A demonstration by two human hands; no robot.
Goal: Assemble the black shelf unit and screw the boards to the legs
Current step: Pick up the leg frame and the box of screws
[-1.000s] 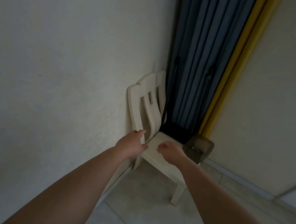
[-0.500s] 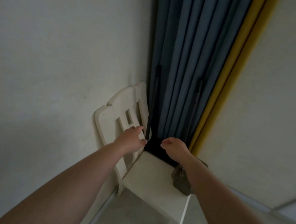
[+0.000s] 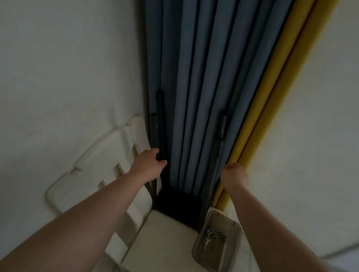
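Observation:
Black shelf parts stand on a white chair seat [image 3: 166, 245], leaning against a blue curtain [image 3: 198, 94]. A black board [image 3: 179, 202] stands upright at the back of the seat. Two long black legs [image 3: 158, 121] rise on its left, and another black leg [image 3: 222, 128] rises on its right. My left hand [image 3: 149, 165] grips the left legs, thumb and fingers curled round them. My right hand [image 3: 234, 174] is a curled fist just right of the right leg; no contact with it shows. A grey tray [image 3: 225, 264] on the seat holds several screws [image 3: 213, 237].
The white chair's backrest [image 3: 99, 168] stands against the left wall. A yellow curtain edge [image 3: 267, 112] hangs right of the blue curtain. Another wall [image 3: 334, 125] closes the right side, so the corner is narrow.
The view has come closer and higher over the chair. My left hand has moved up from the chair back onto the left black legs. My right hand has shifted right, beside the right leg.

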